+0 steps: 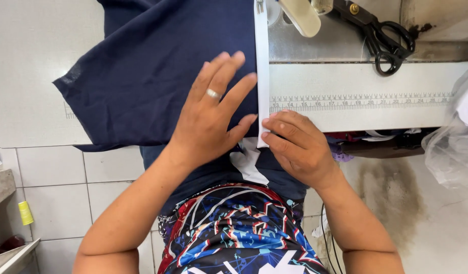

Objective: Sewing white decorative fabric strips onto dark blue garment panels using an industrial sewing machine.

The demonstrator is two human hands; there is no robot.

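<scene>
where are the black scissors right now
In the head view the black scissors lie at the top right on the sewing table, beyond the printed ruler strip and well clear of the right hand.

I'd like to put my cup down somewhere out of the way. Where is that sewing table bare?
Bare: the table's left part, beside the navy fabric, and the strip right of the white zipper tape, below the black scissors. Crowded: the middle, under the left hand and right hand.
</scene>
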